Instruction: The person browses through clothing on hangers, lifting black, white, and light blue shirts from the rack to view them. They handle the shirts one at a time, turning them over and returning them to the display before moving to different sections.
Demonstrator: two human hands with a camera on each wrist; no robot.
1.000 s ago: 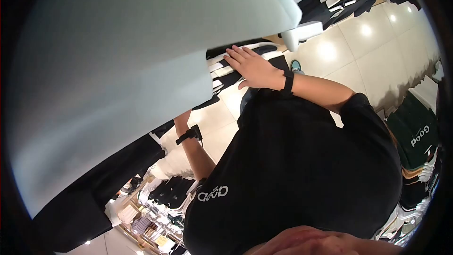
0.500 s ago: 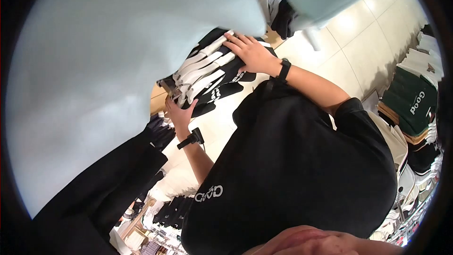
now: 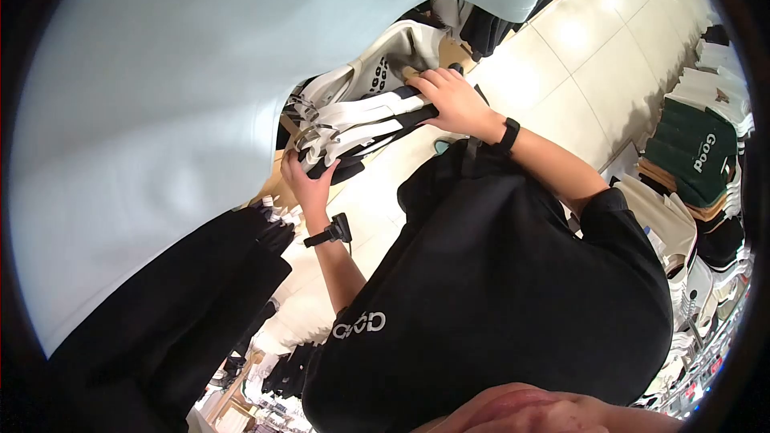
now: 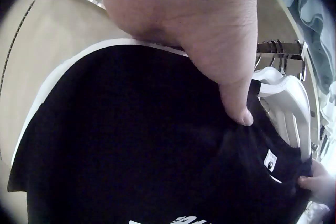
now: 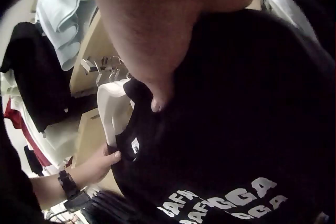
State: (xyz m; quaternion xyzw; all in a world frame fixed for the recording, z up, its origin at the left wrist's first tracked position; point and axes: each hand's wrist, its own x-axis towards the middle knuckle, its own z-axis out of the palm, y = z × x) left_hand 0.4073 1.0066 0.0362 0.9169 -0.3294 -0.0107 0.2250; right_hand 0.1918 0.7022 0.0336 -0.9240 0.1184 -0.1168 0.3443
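Several white hangers hang close together on the rack in the head view, with black and white garments on them. My left hand grips the near shoulder of a black T-shirt, its thumb on the front, the other fingers hidden behind. At the opposite shoulder my right hand holds the same T-shirt, thumb in front, as the right wrist view shows. Between the hands lie the neckline with a small white label and a white hanger. White lettering marks the chest.
A large pale blue garment hangs close overhead and hides part of the rack. Black clothes hang at the lower left. Stacked clothes, among them a dark green one, stand at the right beyond the tiled floor.
My left hand has come out from behind the pale blue garment onto the hangers. My right hand went from lying across them to gripping. The hangers are bunched tighter, showing a light garment behind.
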